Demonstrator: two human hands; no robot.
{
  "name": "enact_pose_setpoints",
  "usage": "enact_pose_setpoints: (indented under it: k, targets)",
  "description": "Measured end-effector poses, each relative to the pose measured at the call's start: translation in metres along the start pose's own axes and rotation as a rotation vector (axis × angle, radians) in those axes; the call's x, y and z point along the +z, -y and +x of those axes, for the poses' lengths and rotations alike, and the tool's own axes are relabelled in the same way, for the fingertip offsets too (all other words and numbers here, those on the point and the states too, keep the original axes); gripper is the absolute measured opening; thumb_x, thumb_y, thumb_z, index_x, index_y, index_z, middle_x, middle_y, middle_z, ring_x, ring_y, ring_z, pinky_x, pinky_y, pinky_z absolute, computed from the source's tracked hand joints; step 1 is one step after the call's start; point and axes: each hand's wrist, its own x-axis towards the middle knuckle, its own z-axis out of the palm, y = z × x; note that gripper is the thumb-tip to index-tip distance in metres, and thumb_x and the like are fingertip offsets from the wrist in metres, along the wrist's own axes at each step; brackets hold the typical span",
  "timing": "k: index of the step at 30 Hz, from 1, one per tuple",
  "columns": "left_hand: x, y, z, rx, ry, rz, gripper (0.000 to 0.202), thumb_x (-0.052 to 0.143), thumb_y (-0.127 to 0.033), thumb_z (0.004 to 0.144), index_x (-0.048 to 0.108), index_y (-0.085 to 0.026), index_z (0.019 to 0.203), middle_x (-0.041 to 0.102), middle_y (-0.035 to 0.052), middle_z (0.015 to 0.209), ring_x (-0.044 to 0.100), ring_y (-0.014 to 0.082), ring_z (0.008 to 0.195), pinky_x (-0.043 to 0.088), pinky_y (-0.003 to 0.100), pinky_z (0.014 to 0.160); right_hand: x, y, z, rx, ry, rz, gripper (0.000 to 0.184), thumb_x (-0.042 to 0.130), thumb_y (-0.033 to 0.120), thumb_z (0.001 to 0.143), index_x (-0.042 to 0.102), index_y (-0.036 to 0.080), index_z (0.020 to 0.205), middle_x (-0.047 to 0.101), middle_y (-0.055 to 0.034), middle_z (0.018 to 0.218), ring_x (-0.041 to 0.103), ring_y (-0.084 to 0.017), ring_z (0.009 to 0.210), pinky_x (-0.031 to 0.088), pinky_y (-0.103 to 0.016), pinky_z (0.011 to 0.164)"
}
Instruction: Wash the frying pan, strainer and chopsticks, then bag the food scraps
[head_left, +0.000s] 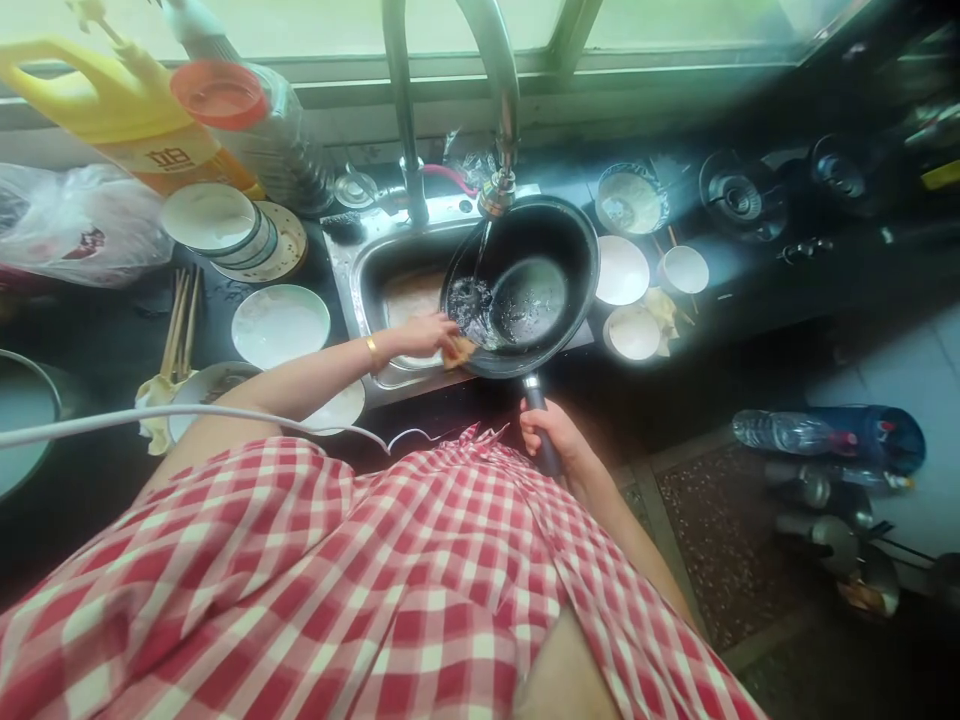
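A black wok (544, 262) is tilted over the steel sink (364, 262), and water runs into it from the tap (496, 185). My right hand (559, 432) is closed round the wok's dark handle at the counter's front edge. My left hand (426, 334) presses a yellow sponge (459, 351) against the wok's near-left rim, fingers closed on it. A gold bangle sits on my left wrist.
White plates and bowls (279, 322) and chopsticks (180, 318) lie left of the sink, with a yellow jug (120, 110) behind. More white bowls (621, 270) stand right of the wok. Bottles (795, 432) lie on the floor at right. A white cable (150, 415) crosses my front.
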Motion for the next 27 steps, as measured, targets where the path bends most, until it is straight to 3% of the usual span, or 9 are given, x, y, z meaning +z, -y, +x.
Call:
enact_pose_setpoints:
  k: [3,6,10,14,17,20,23,27]
  targets:
    - [-0.007,0.031,0.008,-0.297,-0.101,0.186,0.027,0.053,-0.011,0.087,0.078,-0.020,0.087,0.063,0.0118,0.098,0.047,0.0252,0.103,0.031,0.040,0.092,0.004,0.002,0.000,-0.025,-0.068,-0.087,0.037,0.067,0.024,0.059,0.041,0.021,0.085,0.050,0.0099,0.051,0.042,-0.006,0.036,0.039,-0.019,0.032]
    - [-0.027,0.036,0.030,-0.494,-0.216,0.267,0.029,0.045,-0.011,0.094,0.074,-0.008,0.091,0.061,0.0167,0.102,0.042,0.0248,0.104,0.029,0.043,0.093,0.008,0.006,-0.001,-0.029,-0.105,-0.161,0.038,0.066,0.026,0.056,0.040,0.022,0.085,0.050,0.0100,0.049,0.042,-0.008,0.034,0.040,-0.021,0.031]
    - [-0.035,-0.003,0.054,-0.463,-0.273,0.249,0.028,0.049,-0.017,0.094,0.075,-0.013,0.102,0.059,0.0165,0.107,0.042,0.0286,0.108,0.029,0.045,0.092,0.009,0.012,-0.004,-0.038,-0.152,-0.198,0.040,0.065,0.027,0.055,0.039,0.022,0.085,0.050,0.0103,0.049,0.043,-0.008,0.035,0.040,-0.021,0.032]
    - [-0.009,-0.053,0.060,-0.292,-0.183,0.171,0.040,0.053,-0.018,0.089,0.071,-0.033,0.121,0.060,0.0112,0.109,0.050,0.0289,0.102,0.034,0.039,0.081,0.004,0.014,-0.006,-0.048,-0.163,-0.175,0.040,0.066,0.027,0.056,0.039,0.022,0.085,0.050,0.0107,0.050,0.043,-0.008,0.035,0.041,-0.021,0.032]
    - [0.002,-0.059,0.057,-0.256,-0.081,0.178,0.036,0.048,-0.019,0.090,0.076,-0.029,0.111,0.062,0.0117,0.107,0.052,0.0285,0.100,0.035,0.038,0.078,-0.003,0.012,-0.012,-0.041,-0.090,-0.090,0.040,0.068,0.027,0.058,0.039,0.022,0.086,0.048,0.0115,0.050,0.041,-0.007,0.035,0.040,-0.020,0.033]
    - [-0.012,-0.037,0.059,-0.387,-0.154,0.282,0.037,0.039,-0.014,0.092,0.075,-0.012,0.101,0.060,0.0203,0.112,0.049,0.0336,0.109,0.035,0.044,0.085,-0.013,0.004,-0.019,0.000,0.037,0.037,0.040,0.070,0.025,0.060,0.040,0.021,0.087,0.046,0.0124,0.051,0.037,-0.005,0.035,0.037,-0.018,0.033]
    - [-0.037,-0.014,0.073,-0.504,-0.263,0.334,0.045,0.026,-0.009,0.094,0.067,-0.002,0.113,0.057,0.0260,0.118,0.047,0.0354,0.114,0.034,0.046,0.089,-0.022,-0.009,-0.021,0.076,0.225,0.154,0.039,0.071,0.024,0.065,0.041,0.021,0.090,0.044,0.0133,0.053,0.032,-0.003,0.035,0.033,-0.016,0.034]
    - [-0.051,-0.011,0.108,-0.575,-0.441,0.251,0.050,0.023,-0.014,0.097,0.050,-0.008,0.139,0.045,0.0252,0.138,0.042,0.0353,0.123,0.035,0.047,0.095,-0.029,-0.031,-0.010,0.166,0.447,0.263,0.034,0.068,0.022,0.069,0.042,0.021,0.091,0.040,0.0137,0.053,0.024,-0.001,0.035,0.031,-0.015,0.035]
